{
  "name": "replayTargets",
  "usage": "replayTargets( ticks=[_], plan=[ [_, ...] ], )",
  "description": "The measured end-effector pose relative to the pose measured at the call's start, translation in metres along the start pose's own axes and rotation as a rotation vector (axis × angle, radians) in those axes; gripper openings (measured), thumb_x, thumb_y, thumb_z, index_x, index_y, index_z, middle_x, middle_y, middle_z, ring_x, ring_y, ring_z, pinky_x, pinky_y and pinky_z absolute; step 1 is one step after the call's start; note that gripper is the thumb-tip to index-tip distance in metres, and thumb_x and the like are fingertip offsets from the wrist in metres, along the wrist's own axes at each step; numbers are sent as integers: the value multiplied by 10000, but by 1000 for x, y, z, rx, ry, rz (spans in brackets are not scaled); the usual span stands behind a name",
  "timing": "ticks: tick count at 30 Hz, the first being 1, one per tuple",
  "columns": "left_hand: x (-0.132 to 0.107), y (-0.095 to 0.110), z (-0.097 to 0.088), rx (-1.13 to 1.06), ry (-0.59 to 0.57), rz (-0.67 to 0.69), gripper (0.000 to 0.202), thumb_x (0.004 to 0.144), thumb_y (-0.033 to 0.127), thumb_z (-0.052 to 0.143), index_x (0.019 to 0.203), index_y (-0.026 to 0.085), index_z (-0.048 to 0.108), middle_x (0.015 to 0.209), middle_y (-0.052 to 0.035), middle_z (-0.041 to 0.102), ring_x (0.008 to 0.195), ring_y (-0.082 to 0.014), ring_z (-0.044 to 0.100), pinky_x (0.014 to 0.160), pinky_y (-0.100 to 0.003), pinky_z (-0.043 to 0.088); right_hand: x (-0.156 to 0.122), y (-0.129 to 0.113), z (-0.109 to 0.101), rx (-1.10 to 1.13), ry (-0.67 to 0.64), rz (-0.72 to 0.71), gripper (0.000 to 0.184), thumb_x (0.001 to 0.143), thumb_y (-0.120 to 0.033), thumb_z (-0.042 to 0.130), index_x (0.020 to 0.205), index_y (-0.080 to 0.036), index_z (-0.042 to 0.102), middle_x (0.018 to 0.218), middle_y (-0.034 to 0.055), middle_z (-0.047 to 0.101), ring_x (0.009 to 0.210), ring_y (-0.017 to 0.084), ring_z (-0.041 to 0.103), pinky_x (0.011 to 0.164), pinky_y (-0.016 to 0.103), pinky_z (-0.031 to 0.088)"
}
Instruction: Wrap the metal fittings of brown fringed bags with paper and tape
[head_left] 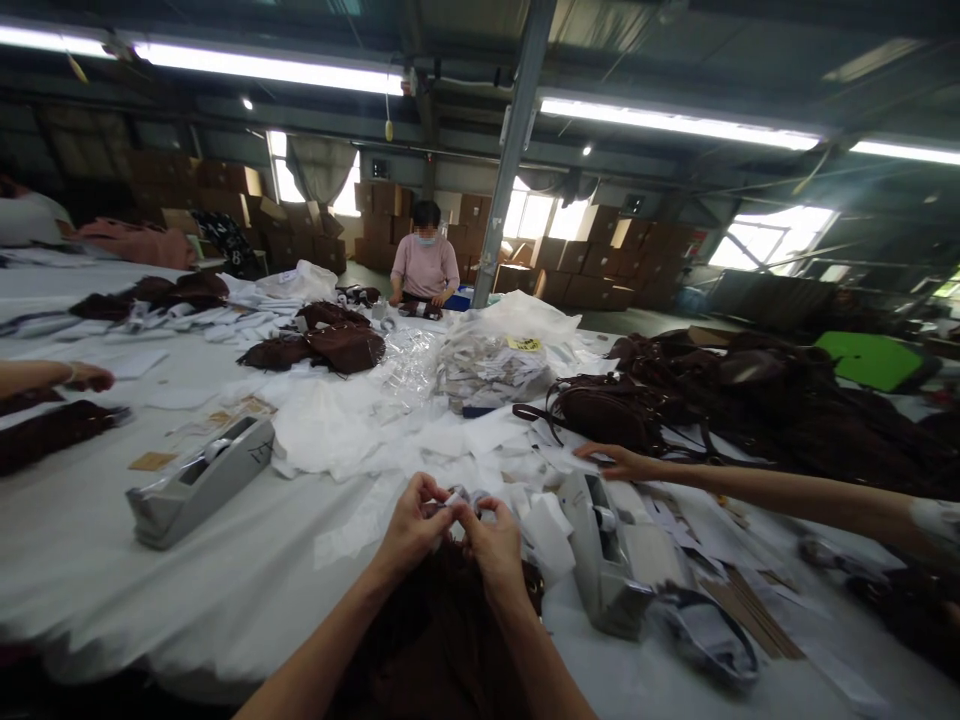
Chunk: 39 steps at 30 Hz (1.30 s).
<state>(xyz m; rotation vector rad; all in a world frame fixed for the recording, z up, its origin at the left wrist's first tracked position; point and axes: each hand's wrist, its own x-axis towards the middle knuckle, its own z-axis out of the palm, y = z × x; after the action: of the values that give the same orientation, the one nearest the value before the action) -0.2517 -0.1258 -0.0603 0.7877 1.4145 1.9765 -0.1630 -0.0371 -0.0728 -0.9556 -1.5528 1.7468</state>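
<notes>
My left hand (pixel 411 528) and my right hand (pixel 491 540) meet just above a dark brown suede bag (pixel 435 640) that lies in front of me. Both hands pinch a small white piece (pixel 453 499), paper or tape, between fingertips; the fingers of both are curled closed. A grey tape dispenser (pixel 606 555) stands just right of my right hand. White paper slips lie scattered beyond my hands.
A second grey tape dispenser (pixel 201 480) sits at the left. A co-worker's arm (pixel 750 485) reaches in from the right toward brown bags (pixel 607 410). Another person's hand (pixel 86 377) rests at far left. A person in pink (pixel 425 265) works at the far side of the white table (pixel 112 560).
</notes>
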Motion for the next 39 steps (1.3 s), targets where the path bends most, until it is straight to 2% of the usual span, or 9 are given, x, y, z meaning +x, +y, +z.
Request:
replayTargets(
  ticks=[9, 13, 16, 19, 25, 29, 34, 37, 39],
  plan=[
    [14, 7, -22, -330, -39, -170, 496, 606, 218, 771, 883, 231, 360, 691, 89, 541, 417, -54, 503, 398, -158, 354, 18, 1, 7, 36, -330, -212, 403, 699, -509, 706, 783, -214, 445, 580, -42, 613, 478, 103, 534, 466, 205, 418],
    [27, 16, -32, -314, -81, -207, 502, 607, 219, 769, 899, 229, 361, 663, 90, 532, 412, -60, 503, 408, -162, 350, 26, -21, 2, -389, -228, -523, 275, 808, -423, 626, 923, -187, 544, 646, -12, 616, 546, 131, 555, 547, 248, 453],
    [35, 20, -36, -255, -104, -219, 497, 617, 247, 771, 904, 226, 366, 670, 80, 541, 422, -60, 502, 422, -171, 366, 35, -43, -2, -789, -181, -904, 397, 810, -297, 637, 1177, -186, 533, 914, 65, 644, 759, 180, 598, 700, 302, 467],
    [39, 22, -38, -209, -129, -218, 488, 610, 279, 782, 874, 219, 377, 644, 95, 496, 431, -49, 484, 437, -169, 371, 45, -63, -2, -1144, -378, -1253, 358, 841, -187, 575, 1198, -200, 553, 1106, 100, 616, 942, 216, 574, 824, 352, 415],
    [40, 34, -37, -5, -255, -279, 412, 660, 286, 743, 864, 203, 394, 679, 71, 515, 450, -42, 476, 425, -157, 317, 58, -84, 8, -1496, -629, -1545, 232, 932, -118, 406, 1084, -109, 582, 833, 88, 642, 767, 200, 547, 785, 369, 360],
    [42, 46, -34, -2, -229, -264, 536, 670, 246, 720, 1070, 245, 363, 722, 84, 525, 471, -52, 484, 458, -174, 352, 64, -92, 16, -1578, -694, -1590, 213, 943, -87, 376, 922, -100, 587, 822, 107, 646, 758, 196, 542, 764, 359, 358],
    [46, 44, -26, 129, -162, -160, 623, 629, 267, 755, 1167, 233, 442, 818, 32, 588, 590, -69, 516, 524, -180, 391, 66, -99, 25, -1492, -641, -1452, 173, 944, -122, 415, 1008, -95, 574, 921, 134, 656, 835, 209, 573, 775, 351, 384],
    [52, 31, -28, 203, 44, -92, 572, 606, 338, 761, 1107, 194, 527, 795, 24, 579, 503, -43, 445, 460, -173, 344, 59, -94, 10, -1268, -478, -1170, 261, 896, -240, 553, 1130, -124, 553, 1010, 130, 657, 919, 220, 589, 813, 339, 407],
    [59, 19, -36, 174, 224, -38, 537, 630, 379, 723, 1091, 172, 541, 750, 35, 548, 451, -30, 391, 434, -177, 324, 51, -80, -11, -1032, -300, -777, 291, 877, -324, 569, 1110, -152, 588, 988, 101, 673, 894, 205, 613, 784, 299, 432]
  ],
)
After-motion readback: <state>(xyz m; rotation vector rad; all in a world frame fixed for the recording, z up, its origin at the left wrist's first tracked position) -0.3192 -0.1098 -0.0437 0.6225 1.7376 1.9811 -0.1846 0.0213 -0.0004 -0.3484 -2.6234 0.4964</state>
